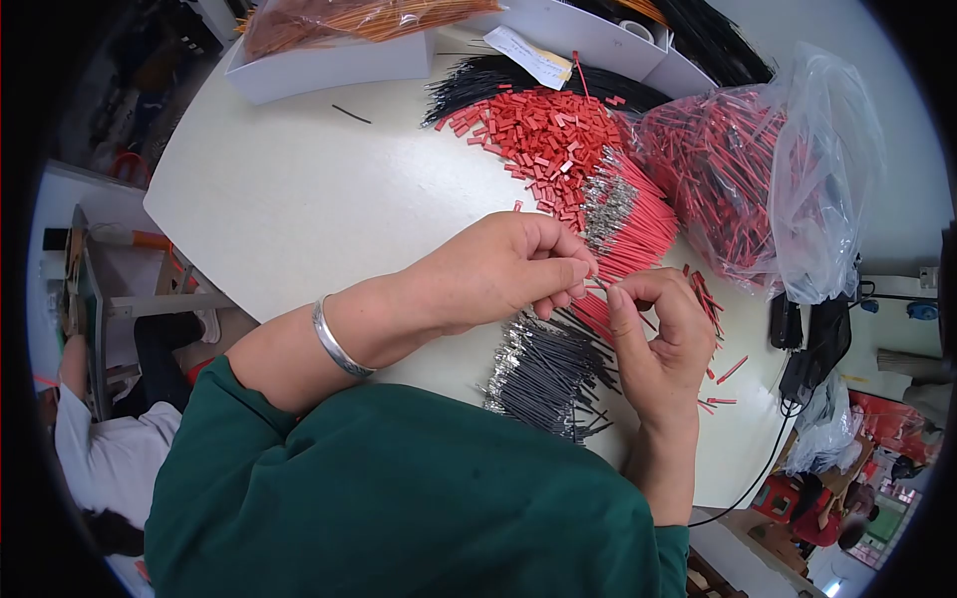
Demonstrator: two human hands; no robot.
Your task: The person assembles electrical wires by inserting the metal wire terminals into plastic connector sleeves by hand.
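My left hand [508, 264], with a silver bracelet at the wrist, has its fingers pinched together; whatever is between them is too small to name. Close beside it on the right, my right hand [663, 334] pinches a thin red wire [595, 287] between thumb and forefinger. Beyond the hands lies a pile of small red plastic housings [543, 135]. Red wires with metal terminals [638, 224] are fanned out next to the pile, partly behind my fingers. Black wires with metal ends [548, 369] lie nearer my body, below both hands.
A clear bag of red wires [723, 169] stands at the right. White boxes [339, 75] and more black wires [488, 85] line the table's far side. Loose red pieces [733, 369] lie right of my right hand. A person [110, 434] is at the far left.
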